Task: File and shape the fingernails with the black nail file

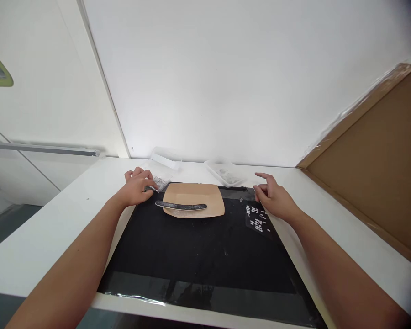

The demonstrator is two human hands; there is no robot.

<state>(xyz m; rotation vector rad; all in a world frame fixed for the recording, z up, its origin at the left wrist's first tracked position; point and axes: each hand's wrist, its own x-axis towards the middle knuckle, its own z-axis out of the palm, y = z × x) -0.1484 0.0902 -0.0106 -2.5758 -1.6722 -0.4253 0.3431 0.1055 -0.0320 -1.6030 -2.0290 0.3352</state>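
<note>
My left hand (137, 188) is at the mat's far left corner, its thumb and index finger closing on the edge of a small clear plastic bag (160, 183). What lies inside the bag is too small to tell. On the right, my right hand (271, 195) hovers by the mat's far right corner. Its index finger points out while thumb and other fingers press together; anything between them is hidden. Between the hands sits a shallow tan tray (195, 194), with a curved black nail file (181, 206) across its near side.
A black mat (192, 251) covers the middle of the white table (48, 233). Small white pieces (258, 224) lie on a clear sheet at its right. Two clear plastic containers, one left (164, 160) and one right (226, 172), stand by the wall. A brown framed board (373, 160) leans at right.
</note>
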